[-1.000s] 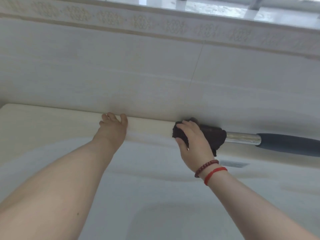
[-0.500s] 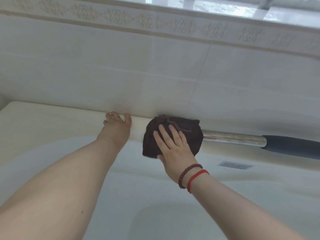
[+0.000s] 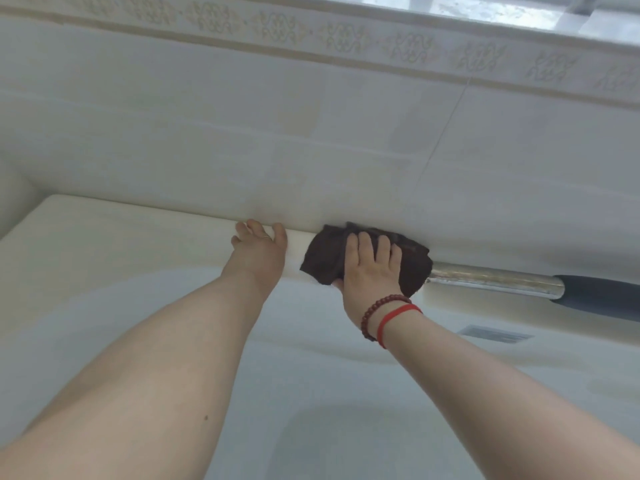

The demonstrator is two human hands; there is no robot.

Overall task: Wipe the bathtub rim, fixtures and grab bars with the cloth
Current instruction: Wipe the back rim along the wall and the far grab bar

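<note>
Right hand (image 3: 372, 268) lay flat on the cloth (image 3: 412, 268), fingers straight and slightly spread, pressing it onto the far rim (image 3: 138, 230) at centre frame, against the tiled wall (image 3: 311, 150); the cloth covered the left end of the bar (image 3: 495, 282), whose chrome section ran right into a dark grip (image 3: 602, 296). Left hand (image 3: 259, 251) rested on the rim just left of the cloth, apart from it, fingers curled over the far edge, holding nothing; two bracelets (image 3: 388, 318) sat on the right wrist.
</note>
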